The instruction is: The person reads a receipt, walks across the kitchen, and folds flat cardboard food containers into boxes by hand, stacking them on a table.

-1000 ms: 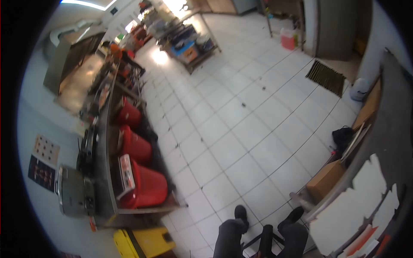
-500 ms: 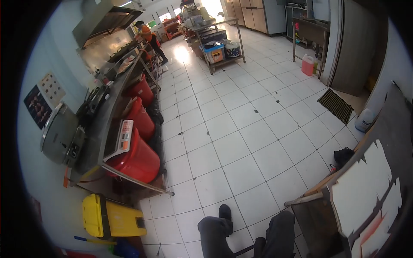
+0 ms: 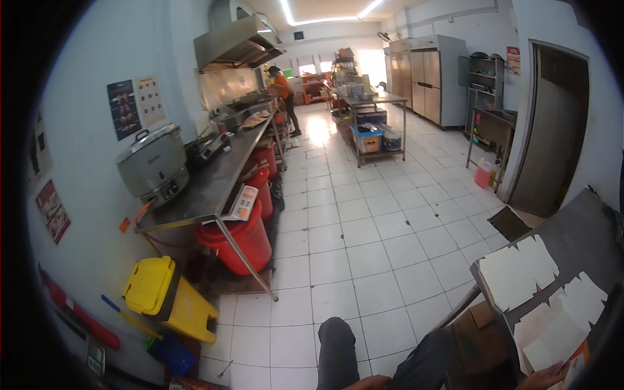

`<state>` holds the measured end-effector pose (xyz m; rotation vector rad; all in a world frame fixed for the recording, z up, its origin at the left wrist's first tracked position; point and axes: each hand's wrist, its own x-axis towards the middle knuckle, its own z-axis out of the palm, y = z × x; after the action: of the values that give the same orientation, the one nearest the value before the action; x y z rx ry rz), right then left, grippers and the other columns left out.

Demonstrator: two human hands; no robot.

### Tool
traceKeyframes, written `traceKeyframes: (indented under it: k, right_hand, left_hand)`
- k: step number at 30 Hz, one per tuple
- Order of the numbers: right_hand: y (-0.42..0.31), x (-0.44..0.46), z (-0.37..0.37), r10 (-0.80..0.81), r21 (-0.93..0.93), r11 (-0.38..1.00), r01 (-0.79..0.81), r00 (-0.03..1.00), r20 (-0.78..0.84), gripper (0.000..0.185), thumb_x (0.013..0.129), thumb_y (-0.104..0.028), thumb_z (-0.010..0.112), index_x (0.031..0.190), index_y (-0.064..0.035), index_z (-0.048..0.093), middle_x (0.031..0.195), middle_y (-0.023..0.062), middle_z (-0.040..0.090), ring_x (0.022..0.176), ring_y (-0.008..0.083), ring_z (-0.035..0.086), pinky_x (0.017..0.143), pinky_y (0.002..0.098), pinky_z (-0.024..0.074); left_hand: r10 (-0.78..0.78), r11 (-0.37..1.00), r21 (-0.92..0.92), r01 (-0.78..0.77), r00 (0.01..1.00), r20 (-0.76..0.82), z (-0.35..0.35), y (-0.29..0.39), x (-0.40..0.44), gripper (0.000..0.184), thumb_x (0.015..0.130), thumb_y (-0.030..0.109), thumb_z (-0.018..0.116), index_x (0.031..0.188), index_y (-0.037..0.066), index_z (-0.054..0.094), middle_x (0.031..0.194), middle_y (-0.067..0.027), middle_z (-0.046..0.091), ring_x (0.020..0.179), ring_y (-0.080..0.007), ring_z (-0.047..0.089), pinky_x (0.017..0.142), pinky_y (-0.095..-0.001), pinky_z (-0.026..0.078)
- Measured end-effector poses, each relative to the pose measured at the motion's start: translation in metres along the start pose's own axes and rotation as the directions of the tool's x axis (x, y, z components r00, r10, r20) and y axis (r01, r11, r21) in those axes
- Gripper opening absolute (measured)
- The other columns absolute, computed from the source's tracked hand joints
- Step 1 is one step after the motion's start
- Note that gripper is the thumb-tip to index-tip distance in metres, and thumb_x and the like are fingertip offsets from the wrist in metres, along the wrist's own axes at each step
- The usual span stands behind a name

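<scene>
- Head view: smooth, flat-topped grey table (image 3: 578, 224) bears white card sheets (image 3: 520, 273), their edges jaggedly notched.
- My right hand (image 3: 545, 378), fingers partly curled, meets folded card (image 3: 551, 341) on the table's near end; I can't tell whether it grips.
- My left hand (image 3: 369, 383), left of the table, is cropped; its openness I can't tell.

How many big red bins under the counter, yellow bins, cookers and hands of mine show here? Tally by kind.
Red bins: 3
Yellow bin: 1
Cooker: 1
Left hand plus right hand: 2
Total: 7
</scene>
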<state>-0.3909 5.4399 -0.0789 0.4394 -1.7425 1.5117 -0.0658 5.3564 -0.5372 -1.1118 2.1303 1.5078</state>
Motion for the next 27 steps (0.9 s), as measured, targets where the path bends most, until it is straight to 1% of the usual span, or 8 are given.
traceKeyframes:
  k: [7, 9, 12, 13, 15, 17, 18, 27]
  right_hand:
    - [-0.028, 0.003, -0.013, -0.039, 0.131, 0.99, 0.051, 0.995, -0.095, 0.043, 0.106, -0.028, 0.053, 0.13, 0.0078, 0.049, 0.122, 0.0292, 0.056, 0.111, 0.0407, 0.058, 0.094, 0.0497, 0.0495]
    - [-0.031, -0.016, -0.014, 0.109, 0.244, 0.959, -0.142, 0.984, 0.142, 0.048, 0.106, -0.032, 0.05, 0.132, 0.0075, 0.048, 0.123, 0.0283, 0.056, 0.11, 0.0381, 0.058, 0.095, 0.0481, 0.0496]
    - [-0.071, -0.075, -0.017, 0.166, 0.441, 0.763, -0.472, 0.803, 0.572, 0.054, 0.106, -0.038, 0.047, 0.135, 0.0075, 0.046, 0.123, 0.027, 0.057, 0.108, 0.0351, 0.059, 0.095, 0.0461, 0.0501]
    - [-0.046, -0.098, 0.001, -0.305, 0.551, 0.834, -0.009, 0.825, 0.476, 0.057, 0.106, -0.039, 0.047, 0.137, 0.0082, 0.044, 0.124, 0.0263, 0.057, 0.108, 0.0347, 0.058, 0.095, 0.0455, 0.0499]
    - [-0.07, -0.173, 0.006, -0.061, 0.474, 0.729, -0.493, 0.643, 0.763, 0.054, 0.106, -0.036, 0.047, 0.138, 0.0078, 0.045, 0.126, 0.0248, 0.057, 0.116, 0.0329, 0.055, 0.1, 0.043, 0.0461]
    - [-0.011, -0.263, 0.021, -0.166, 0.248, 0.946, -0.208, 0.346, 0.923, 0.045, 0.107, -0.027, 0.045, 0.138, 0.0059, 0.047, 0.131, 0.0247, 0.057, 0.121, 0.0391, 0.053, 0.105, 0.0467, 0.0408]
    - [-0.085, -0.221, -0.021, 0.011, -0.009, 0.898, -0.439, 0.0, 1.0, 0.044, 0.106, -0.024, 0.047, 0.14, 0.0048, 0.047, 0.133, 0.0255, 0.056, 0.125, 0.041, 0.051, 0.108, 0.0476, 0.0376]
    - [0.035, -0.435, -0.003, -0.262, 0.108, 0.863, -0.493, -0.253, 0.931, 0.033, 0.099, -0.01, 0.051, 0.128, 0.0022, 0.058, 0.114, 0.0253, 0.066, 0.104, 0.0389, 0.062, 0.092, 0.0493, 0.0482]
  left_hand:
    - [0.065, 0.973, -0.179, -0.144, 0.921, -0.385, -0.023, -0.018, -0.006, 0.048, 0.098, 0.044, 0.059, 0.132, 0.01, 0.06, 0.128, -0.0144, 0.063, 0.112, -0.0294, 0.064, 0.091, -0.0445, 0.053]
    - [-0.029, 0.898, -0.381, -0.218, 0.836, -0.548, -0.044, -0.013, -0.019, 0.052, 0.096, 0.043, 0.065, 0.132, 0.006, 0.06, 0.132, -0.0163, 0.063, 0.114, -0.0308, 0.066, 0.093, -0.0457, 0.054]
    - [-0.165, 0.378, -0.81, -0.447, 0.829, -0.535, -0.076, 0.029, -0.092, 0.056, 0.099, 0.039, 0.063, 0.138, 0.0, 0.051, 0.129, -0.0154, 0.065, 0.109, -0.0257, 0.068, 0.094, -0.0358, 0.054]
    - [-0.195, 0.116, -0.861, -0.496, 0.838, -0.509, -0.087, 0.049, -0.126, 0.055, 0.1, 0.037, 0.063, 0.138, 0.0, 0.05, 0.129, -0.0155, 0.065, 0.11, -0.0248, 0.068, 0.094, -0.0344, 0.053]
    - [-0.264, -0.158, -0.833, -0.531, 0.835, -0.482, -0.098, 0.069, -0.161, 0.046, 0.103, 0.032, 0.054, 0.136, 0.0, 0.051, 0.129, -0.0192, 0.063, 0.113, -0.0277, 0.064, 0.096, -0.0382, 0.05]
    - [-0.281, -0.329, -0.703, -0.631, 0.776, -0.565, -0.082, 0.05, -0.158, 0.049, 0.106, 0.04, 0.039, 0.132, 0.006, 0.06, 0.133, -0.0218, 0.06, 0.117, -0.0331, 0.06, 0.101, -0.0467, 0.047]
    - [-0.325, -0.349, -0.66, -0.666, 0.746, -0.581, -0.076, 0.046, -0.161, 0.048, 0.106, 0.039, 0.039, 0.132, 0.005, 0.059, 0.133, -0.0216, 0.06, 0.117, -0.0328, 0.06, 0.101, -0.0463, 0.048]
    - [-0.661, 0.257, -0.533, -0.806, 0.256, -0.705, -0.087, 0.078, -0.193, 0.043, 0.104, 0.03, 0.047, 0.136, 0.001, 0.052, 0.131, -0.0203, 0.061, 0.116, -0.0301, 0.061, 0.1, -0.0421, 0.049]
